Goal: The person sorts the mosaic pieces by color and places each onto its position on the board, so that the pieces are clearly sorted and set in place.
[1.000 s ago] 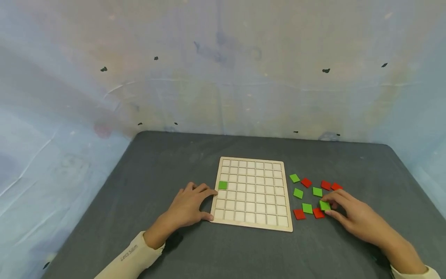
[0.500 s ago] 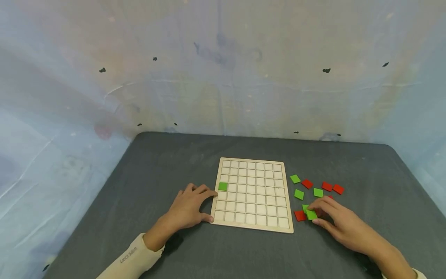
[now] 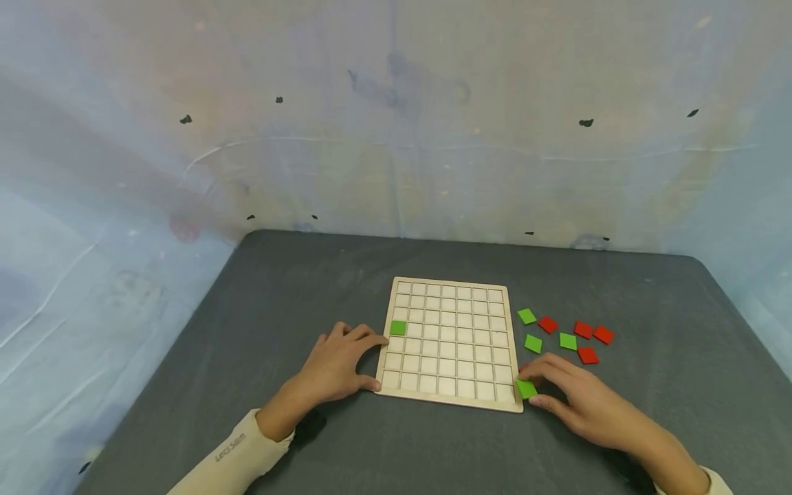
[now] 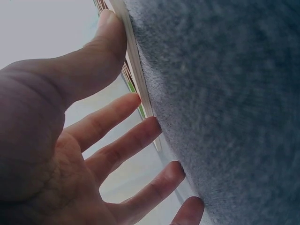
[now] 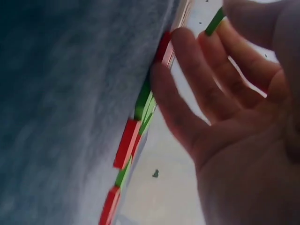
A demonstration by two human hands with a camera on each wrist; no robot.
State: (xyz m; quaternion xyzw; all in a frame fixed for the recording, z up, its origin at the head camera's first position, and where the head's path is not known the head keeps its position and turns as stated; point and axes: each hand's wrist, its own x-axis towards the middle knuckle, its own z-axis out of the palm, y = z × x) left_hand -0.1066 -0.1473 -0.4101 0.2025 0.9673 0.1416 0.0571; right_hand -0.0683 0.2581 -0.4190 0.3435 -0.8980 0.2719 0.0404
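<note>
Left hand touching the grid board, right hand pinching a green tile

Clock read around the board, head view. At 8 o'clock a cream sleeve (image 3: 229, 447) with printed lettering is reaching in. Between 8 and 9 the left hand (image 3: 334, 364) is resting with fingers spread, grasping nothing; thumb and index finger are touching the board's left edge. At 9 o'clock a seated green tile (image 3: 398, 328) is filling the leftmost cell of the middle row. The wooden grid board (image 3: 448, 334) is lying flat on the dark table (image 3: 346, 275). At 4 o'clock a pinched green tile (image 3: 526, 390) is overlapping the right rim; the right wrist view is showing it raised. The right hand (image 3: 581, 399) is gripping it by thumb and finger. Around 3 o'clock loose green tiles (image 3: 533, 344) and loose red tiles (image 3: 583, 329) are lying scattered, some partly hidden.
</note>
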